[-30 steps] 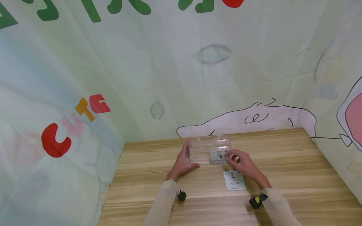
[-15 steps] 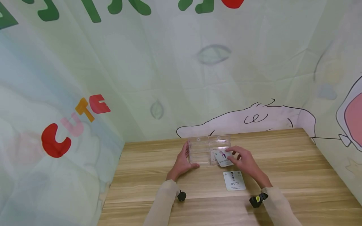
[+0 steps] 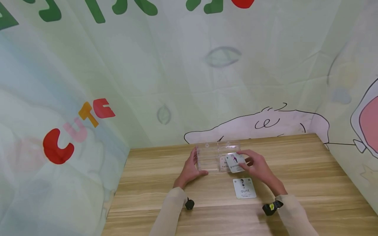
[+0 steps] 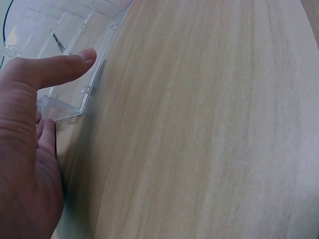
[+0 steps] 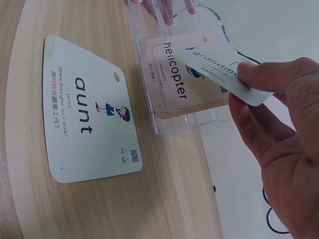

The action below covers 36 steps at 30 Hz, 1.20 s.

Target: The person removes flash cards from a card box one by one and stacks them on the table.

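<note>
A clear plastic card holder (image 3: 207, 161) with stepped compartments stands near the table's back edge. My left hand (image 3: 190, 168) holds its left end, the thumb across the front and the fingers along the side, as the left wrist view (image 4: 30, 129) of the hand shows too. Between thumb and fingers my right hand (image 3: 257, 166) pinches a flashcard (image 5: 214, 67) whose word begins "grandm", tilted in front of the right compartment. Behind it, a "helicopter" card (image 5: 172, 74) sits in that compartment. Face up on the table, in front of the holder, lies an "aunt" card (image 5: 92, 112).
The wood-grain table (image 3: 215, 216) meets a printed cloth backdrop (image 3: 177, 82) right behind the holder. Black wrist cameras (image 3: 189, 204) are strapped near both cuffs.
My right hand has drawn the grandma card up and to the right out of the front of the right compartment, uncovering the helicopter card. The left hand and the holder stay put.
</note>
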### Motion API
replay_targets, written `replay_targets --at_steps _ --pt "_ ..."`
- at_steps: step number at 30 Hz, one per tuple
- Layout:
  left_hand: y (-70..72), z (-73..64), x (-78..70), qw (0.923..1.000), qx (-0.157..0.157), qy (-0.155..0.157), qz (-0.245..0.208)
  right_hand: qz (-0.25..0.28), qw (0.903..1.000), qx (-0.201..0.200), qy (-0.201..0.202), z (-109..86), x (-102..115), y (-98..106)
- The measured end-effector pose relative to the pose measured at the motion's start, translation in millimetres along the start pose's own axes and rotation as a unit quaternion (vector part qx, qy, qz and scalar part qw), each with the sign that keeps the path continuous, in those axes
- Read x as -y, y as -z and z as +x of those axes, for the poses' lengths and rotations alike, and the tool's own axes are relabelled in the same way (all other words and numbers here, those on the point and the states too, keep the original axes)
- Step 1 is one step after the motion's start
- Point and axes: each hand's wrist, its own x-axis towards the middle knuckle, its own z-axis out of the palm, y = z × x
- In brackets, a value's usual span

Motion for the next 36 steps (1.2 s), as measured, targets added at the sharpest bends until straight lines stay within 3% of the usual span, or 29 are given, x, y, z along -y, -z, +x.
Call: replay_targets --at_steps 13,24,36 --pt "1.4 0.4 0.5 1.0000 0.006 -0.001 0.005 0.020 0.9993 0.013 -0.027 -12.0 0.2 9.8" --pt "1.0 1.2 1.7 1.0000 0.003 -0.003 0.007 0.028 0.9946 0.041 -0.092 -30.9 -1.3 14.6" --pt "0.6 1.4 2.6 1.0000 0.003 -0.002 0.004 0.073 0.9884 0.072 -0.112 -49.0 -6.0 6.0"
